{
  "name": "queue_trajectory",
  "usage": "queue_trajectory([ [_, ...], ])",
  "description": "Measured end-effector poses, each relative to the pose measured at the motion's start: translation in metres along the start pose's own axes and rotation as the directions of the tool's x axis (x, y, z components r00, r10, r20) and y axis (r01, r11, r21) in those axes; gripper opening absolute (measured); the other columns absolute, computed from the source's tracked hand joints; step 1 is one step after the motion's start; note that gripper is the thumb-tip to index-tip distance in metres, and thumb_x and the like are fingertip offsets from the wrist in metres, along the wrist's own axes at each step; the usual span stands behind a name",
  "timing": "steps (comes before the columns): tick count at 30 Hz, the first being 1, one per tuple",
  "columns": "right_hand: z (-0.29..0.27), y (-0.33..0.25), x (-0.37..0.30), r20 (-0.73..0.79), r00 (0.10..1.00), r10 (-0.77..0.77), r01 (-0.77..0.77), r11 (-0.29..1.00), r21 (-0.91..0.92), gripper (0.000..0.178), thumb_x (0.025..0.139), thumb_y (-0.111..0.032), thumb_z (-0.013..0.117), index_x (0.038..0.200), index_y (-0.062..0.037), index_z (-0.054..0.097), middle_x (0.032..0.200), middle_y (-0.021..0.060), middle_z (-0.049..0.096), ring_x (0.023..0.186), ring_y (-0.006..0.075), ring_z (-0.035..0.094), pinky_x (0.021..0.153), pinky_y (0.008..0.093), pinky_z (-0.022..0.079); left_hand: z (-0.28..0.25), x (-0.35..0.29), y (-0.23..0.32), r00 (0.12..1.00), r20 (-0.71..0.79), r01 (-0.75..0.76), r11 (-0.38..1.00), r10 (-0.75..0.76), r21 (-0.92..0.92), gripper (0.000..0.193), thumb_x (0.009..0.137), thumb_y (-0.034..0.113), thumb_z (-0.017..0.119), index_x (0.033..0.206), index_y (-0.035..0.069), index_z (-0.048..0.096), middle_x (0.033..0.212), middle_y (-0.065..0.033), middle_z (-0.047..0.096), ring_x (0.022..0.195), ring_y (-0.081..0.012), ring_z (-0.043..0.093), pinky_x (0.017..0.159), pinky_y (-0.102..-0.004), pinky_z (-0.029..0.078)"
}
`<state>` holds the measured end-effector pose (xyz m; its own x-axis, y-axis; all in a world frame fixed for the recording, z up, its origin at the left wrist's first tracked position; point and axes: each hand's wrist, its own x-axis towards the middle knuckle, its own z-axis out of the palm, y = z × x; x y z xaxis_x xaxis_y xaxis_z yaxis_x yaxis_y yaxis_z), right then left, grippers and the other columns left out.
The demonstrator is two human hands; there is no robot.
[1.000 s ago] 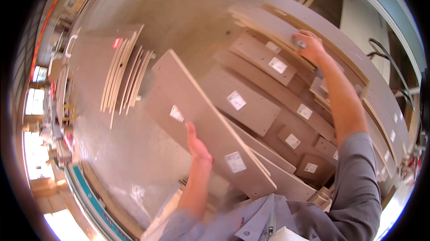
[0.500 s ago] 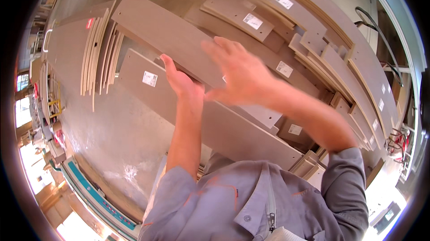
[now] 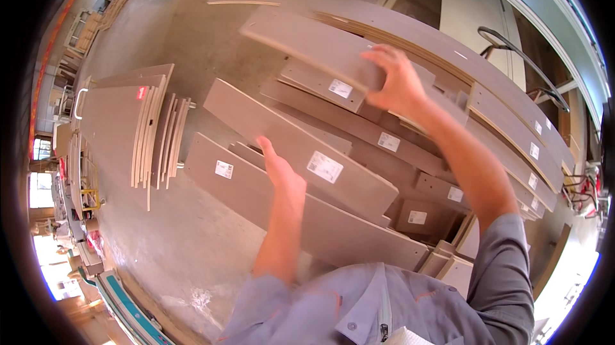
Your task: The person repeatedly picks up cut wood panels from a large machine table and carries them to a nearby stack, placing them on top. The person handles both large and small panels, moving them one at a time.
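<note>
My left hand [image 3: 285,178] is closed on the lower edge of a long brown board [image 3: 262,121], its thumb against the face. This board is tilted and bears a white label [image 3: 325,166] near its middle. Up and to the right, my right hand [image 3: 400,82] grips the near end of a second brown board [image 3: 301,36], its fingers curled over the end. That board is slightly blurred and hangs above the stacked panels, apart from the first. Below my left hand a wider labelled panel [image 3: 346,236] stands on edge, closest to my body.
Several brown panels [image 3: 384,140] with white labels stand in rows to the right. At the left, another batch of panels [image 3: 122,127] stands on edge, with a red sticker. A black hose [image 3: 528,60] arches at the right. Concrete floor [image 3: 154,236] shows between the stacks.
My right hand has moved up and right, carrying a board off the one in my left hand. The labelled face of the left board now shows. My view has shifted.
</note>
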<state>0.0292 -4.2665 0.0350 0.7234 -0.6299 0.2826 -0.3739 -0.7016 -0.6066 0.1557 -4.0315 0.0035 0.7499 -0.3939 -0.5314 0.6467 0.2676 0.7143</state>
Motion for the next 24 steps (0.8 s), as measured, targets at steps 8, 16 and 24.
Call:
queue_trajectory([
  [8, 0.033, 0.093, 0.083, 0.074, 0.997, 0.014, -0.012, 1.000, -0.028, 0.060, 0.057, -0.008, 0.071, 0.115, -0.0132, 0.057, 0.133, 0.0115, 0.045, 0.124, 0.0309, 0.041, 0.105, 0.0379, 0.035, -0.030, 0.018, 0.002, 0.998, -0.060, 0.029, 0.999, -0.030, -0.017, 0.073, 0.092, 0.055, 0.045, 0.138, 0.000, 0.031, 0.139, -0.0114, 0.038, 0.125, -0.0252, 0.041, 0.103, -0.0364, 0.034],
  [16, 0.071, 0.130, 0.101, 0.231, 0.973, 0.026, -0.007, 0.997, -0.081, 0.062, 0.061, -0.011, 0.073, 0.120, -0.0150, 0.054, 0.136, 0.0110, 0.041, 0.123, 0.0339, 0.041, 0.103, 0.0387, 0.036, -0.031, 0.048, 0.003, 1.000, 0.021, 0.010, 0.990, -0.007, -0.137, 0.061, 0.094, 0.049, 0.044, 0.131, 0.000, 0.040, 0.129, -0.0085, 0.048, 0.118, -0.0230, 0.047, 0.097, -0.0362, 0.039],
  [24, 0.067, 0.007, 0.055, 0.348, 0.922, -0.171, 0.128, 0.981, 0.143, 0.087, 0.069, -0.037, 0.076, 0.141, -0.0132, 0.033, 0.148, 0.0179, 0.022, 0.134, 0.0376, 0.027, 0.109, 0.0449, 0.027, 0.000, 0.076, -0.001, 0.994, 0.105, -0.003, 0.990, 0.018, -0.139, 0.054, 0.095, 0.046, 0.043, 0.128, 0.003, 0.043, 0.124, -0.0072, 0.052, 0.115, -0.0206, 0.049, 0.093, -0.0364, 0.042],
])
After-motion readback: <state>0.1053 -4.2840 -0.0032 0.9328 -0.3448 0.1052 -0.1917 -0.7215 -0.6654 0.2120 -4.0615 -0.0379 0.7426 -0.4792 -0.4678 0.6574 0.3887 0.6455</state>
